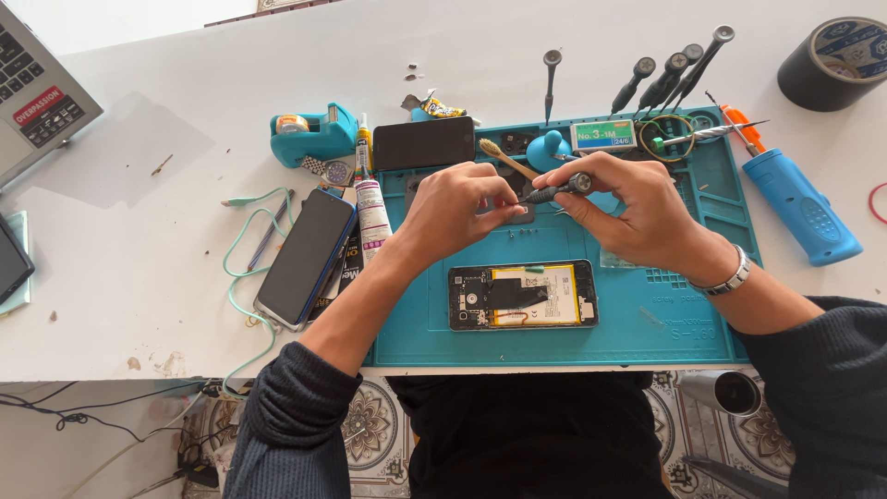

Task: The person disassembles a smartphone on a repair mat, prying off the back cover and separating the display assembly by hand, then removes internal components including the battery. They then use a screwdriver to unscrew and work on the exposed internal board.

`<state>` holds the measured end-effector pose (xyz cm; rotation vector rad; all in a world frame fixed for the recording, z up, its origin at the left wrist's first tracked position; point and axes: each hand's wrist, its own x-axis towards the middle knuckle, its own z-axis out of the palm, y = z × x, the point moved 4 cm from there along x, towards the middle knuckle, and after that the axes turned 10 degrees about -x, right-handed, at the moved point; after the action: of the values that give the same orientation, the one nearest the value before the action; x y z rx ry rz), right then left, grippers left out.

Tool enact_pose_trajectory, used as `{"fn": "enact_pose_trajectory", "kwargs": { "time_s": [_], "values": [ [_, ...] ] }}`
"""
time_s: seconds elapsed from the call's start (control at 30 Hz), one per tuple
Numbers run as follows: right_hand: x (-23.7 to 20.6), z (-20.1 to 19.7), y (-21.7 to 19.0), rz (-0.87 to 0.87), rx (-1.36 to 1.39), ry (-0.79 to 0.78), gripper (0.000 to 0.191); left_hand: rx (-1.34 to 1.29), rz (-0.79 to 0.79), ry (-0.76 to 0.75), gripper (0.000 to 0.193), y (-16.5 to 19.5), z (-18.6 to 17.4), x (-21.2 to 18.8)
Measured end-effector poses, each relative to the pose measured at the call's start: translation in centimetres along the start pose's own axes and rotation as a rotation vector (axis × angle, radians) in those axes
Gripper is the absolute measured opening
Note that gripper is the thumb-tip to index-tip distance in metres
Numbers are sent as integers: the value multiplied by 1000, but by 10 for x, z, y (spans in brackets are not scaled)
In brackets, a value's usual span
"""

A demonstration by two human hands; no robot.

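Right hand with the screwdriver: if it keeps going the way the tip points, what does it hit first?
The right hand aims the screwdriver leftward, so it likely meets the left hand fingertips first; they look almost touching the tip, though depth is unclear.

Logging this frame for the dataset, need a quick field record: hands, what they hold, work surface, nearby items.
left hand: pinching the tip end of the screwdriver; fingers closed
right hand: gripping the small dark screwdriver by its handle
opened phone: back cover off, battery exposed, flat on the mat below both hands
teal repair mat: on the white table
left of mat: dark phone face up, glue tube, teal tape dispenser
right of mat: blue cylindrical tool, black tape roll
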<state>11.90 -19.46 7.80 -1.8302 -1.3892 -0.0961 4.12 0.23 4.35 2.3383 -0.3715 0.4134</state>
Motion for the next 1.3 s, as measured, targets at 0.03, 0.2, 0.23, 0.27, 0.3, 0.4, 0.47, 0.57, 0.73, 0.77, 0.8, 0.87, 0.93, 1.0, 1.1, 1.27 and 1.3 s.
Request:
{"fn": "enact_pose_trajectory", "kwargs": {
  "time_s": [0.03,0.2,0.23,0.27,0.3,0.4,0.47,0.57,0.73,0.77,0.8,0.87,0.93,1.0,1.1,1.27,1.3],
  "values": [
    [0,0,0,-4,3,0,19,-2,4,3,17,0,0,0],
    [0,0,-1,-9,13,5,19,-13,-9,12,16,0,-1,0],
    [0,0,0,-6,10,1,19,-11,-3,13,16,0,-1,0],
    [0,1,0,-5,7,-1,19,-7,4,15,15,1,-1,0],
    [0,1,0,-3,3,-4,20,-9,5,17,16,1,-1,0],
    [-1,1,1,6,10,1,19,-14,8,18,16,1,-1,0],
    [-1,1,1,9,22,-2,19,-16,-2,13,17,0,0,0],
    [-1,2,2,12,25,-7,20,-16,8,15,17,1,0,0],
    [0,1,0,-11,13,7,18,-35,-11,12,18,3,0,0],
    [-1,1,0,-8,-7,10,18,-40,-14,11,18,4,0,0],
    [-1,1,-1,-3,-27,14,18,-59,-11,4,20,6,-1,0],
    [-2,-1,-2,-30,15,49,21,-100,2,-15,25,10,0,1],
    [-3,-4,-1,-7,54,65,27,-144,62,-27,33,16,-1,1],
    [-5,-6,3,62,95,60,37,-169,109,-39,37,21,0,0],
    [-3,-9,2,-23,39,72,39,-163,149,-77,35,26,2,0],
    [-5,-13,-2,-90,-55,-23,25,-137,172,-130,28,26,6,-1],
    [-6,-12,-2,-66,-54,-49,22,-134,172,-131,28,26,6,-1]
  ]
}}
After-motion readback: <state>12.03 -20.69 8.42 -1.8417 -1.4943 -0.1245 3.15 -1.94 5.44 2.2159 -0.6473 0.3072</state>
